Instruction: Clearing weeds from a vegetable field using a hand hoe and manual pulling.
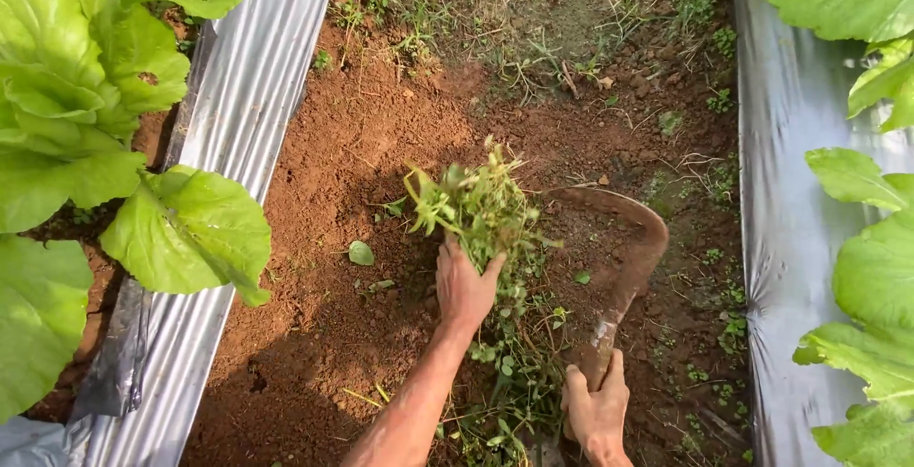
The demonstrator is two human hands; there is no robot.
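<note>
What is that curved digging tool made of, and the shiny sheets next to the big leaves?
The curved brown blade looks like metal, dull and rust-coloured with soil on it; the right hand hides most of its handle. The silvery grey sheets look like thin plastic film, since they gleam and lie in wrinkled folds.

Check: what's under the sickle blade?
Bare red-brown soil shows around the sickle blade, with uprooted weeds in the left hand beside it. Ground directly beneath is covered.

Bare reddish-brown soil (343, 134) in a furrow between two strips of silver plastic mulch (243, 96), scattered with small green weeds (514, 372); a loose leaf (361, 253) lying flat; sparse grass (533, 10) at the far end.
</note>
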